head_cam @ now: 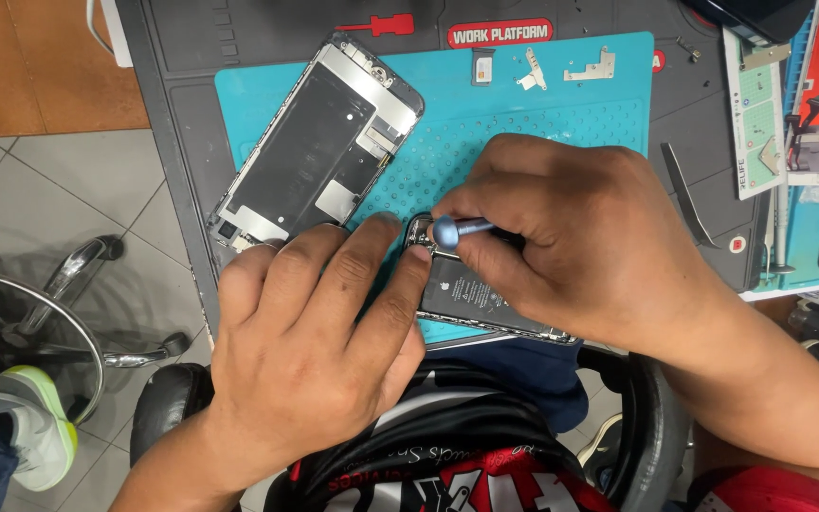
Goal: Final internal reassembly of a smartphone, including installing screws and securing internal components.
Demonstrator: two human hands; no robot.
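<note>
The right hand [580, 246] pinches a small blue-capped screwdriver [457, 230] between thumb and fingertips, its tip hidden inside the opened phone body [485, 303], while the left hand [319, 322] presses flat on that body's near end, grasping nothing. If the left hand shifts, the driver could likely slip and gouge the dark battery or flick a screw away. The body lies at six o'clock on the teal mat [523, 123], with its detached screen panel [319, 142] at ten o'clock.
</note>
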